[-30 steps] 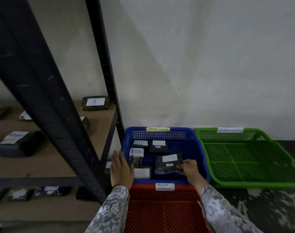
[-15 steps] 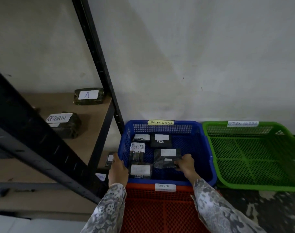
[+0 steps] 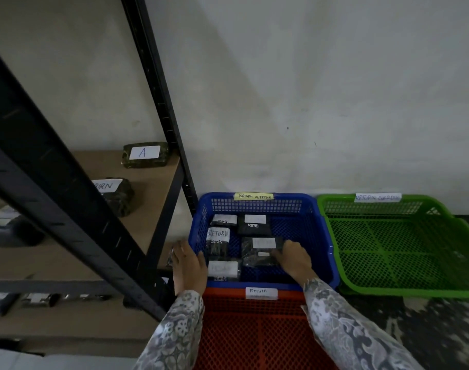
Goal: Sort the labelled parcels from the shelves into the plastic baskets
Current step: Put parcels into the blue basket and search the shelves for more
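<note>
Open from above over the green basket (image 3: 399, 244) — bare mesh floor. Crowded in the blue basket (image 3: 316, 236): dark parcels (image 3: 254, 225) across its left half, right half free. Hemmed on the left by the black shelf upright (image 3: 158, 102) — just beside the blue rim.

Five dark labelled parcels (image 3: 260, 252) lie flat in the blue basket (image 3: 319, 236).

Shelf parcel (image 3: 144, 155): "A". Blue basket (image 3: 319, 231) tag: "RETURN OVERDUE". Parcel inside (image 3: 218, 243): "RETURN".

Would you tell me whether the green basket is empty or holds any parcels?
Empty: the green basket shows only bare mesh across its floor, no parcels.
</note>
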{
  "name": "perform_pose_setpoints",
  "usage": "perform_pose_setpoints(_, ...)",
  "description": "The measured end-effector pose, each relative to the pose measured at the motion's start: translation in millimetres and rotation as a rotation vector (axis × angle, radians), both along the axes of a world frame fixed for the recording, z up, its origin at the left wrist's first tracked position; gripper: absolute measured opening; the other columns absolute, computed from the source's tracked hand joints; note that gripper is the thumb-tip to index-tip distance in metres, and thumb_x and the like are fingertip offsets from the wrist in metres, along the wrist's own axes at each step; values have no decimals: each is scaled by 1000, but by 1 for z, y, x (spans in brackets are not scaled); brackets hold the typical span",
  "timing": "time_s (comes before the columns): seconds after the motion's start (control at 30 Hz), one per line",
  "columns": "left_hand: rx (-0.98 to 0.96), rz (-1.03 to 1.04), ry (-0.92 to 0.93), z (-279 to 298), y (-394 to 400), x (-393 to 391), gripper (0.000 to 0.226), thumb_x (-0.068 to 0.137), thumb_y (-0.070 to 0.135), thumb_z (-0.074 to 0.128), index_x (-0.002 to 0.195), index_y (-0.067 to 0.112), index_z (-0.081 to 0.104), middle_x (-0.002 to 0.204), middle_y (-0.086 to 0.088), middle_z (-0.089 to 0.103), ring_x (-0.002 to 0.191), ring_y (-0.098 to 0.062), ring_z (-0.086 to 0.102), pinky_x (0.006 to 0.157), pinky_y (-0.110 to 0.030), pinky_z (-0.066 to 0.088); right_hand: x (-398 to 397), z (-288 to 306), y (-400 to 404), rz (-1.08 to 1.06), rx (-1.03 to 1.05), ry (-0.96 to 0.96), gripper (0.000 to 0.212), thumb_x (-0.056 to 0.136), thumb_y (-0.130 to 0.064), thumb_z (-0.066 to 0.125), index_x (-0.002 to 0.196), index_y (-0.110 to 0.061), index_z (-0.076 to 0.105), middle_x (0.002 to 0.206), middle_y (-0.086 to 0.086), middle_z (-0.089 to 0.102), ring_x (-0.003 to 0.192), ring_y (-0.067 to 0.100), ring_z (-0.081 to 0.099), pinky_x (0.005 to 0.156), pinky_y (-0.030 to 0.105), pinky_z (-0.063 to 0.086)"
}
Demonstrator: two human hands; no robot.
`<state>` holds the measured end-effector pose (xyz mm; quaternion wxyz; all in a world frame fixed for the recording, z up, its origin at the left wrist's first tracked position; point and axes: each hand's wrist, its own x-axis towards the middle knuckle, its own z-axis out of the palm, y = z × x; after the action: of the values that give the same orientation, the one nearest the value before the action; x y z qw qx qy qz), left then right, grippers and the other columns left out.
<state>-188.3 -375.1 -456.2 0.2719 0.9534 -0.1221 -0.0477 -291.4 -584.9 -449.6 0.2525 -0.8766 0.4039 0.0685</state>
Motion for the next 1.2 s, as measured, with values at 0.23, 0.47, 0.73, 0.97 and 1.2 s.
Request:
perform_pose_setpoints(0.23,281,-369,-248,16,1,-29,64,95,45,16,144,6,31,152,-13,26,141,-28,24,113,-47,20,-41,22,19,164,-242,-154,49,97,-41,43,132,-7,46,134,9,51,125,25,45,98,35,41)
perform_pose_setpoints(0.47,447,-712,-328,37,43,-80,72,93,53,-1,145,13,27,152,-5,28,141,-20,24,115,-39,15,-87,41,96,216,-308,-195,61,98,-48,34,147,-12,27,156,5,22,145,19,18,116,33,18)
perform_pose_setpoints(0.73,427,-741,-467,61,199,-110,55,92,47,27,109,15,69,113,-2,68,106,-18,63,87,-37,52,-116,52,249,281,-339,-230,124,55,-79,-33,150,-17,18,159,4,13,147,19,8,118,38,9)
perform_pose_setpoints(0.97,373,-450,-531,99,374,-109,65,98,48,11,115,13,64,119,-5,65,110,-20,61,91,-40,50,-99,83,400,488,-342,-279,65,96,-55,24,151,-20,14,160,2,8,148,17,2,118,37,5)
perform_pose_setpoints(1.2,293,-144,-592,182,511,-76,76,96,54,3,125,9,57,130,-10,57,122,-26,53,101,-45,42,-28,160,520,728,-352,-444,63,97,-52,27,151,-23,12,160,0,3,148,16,-2,118,40,1)
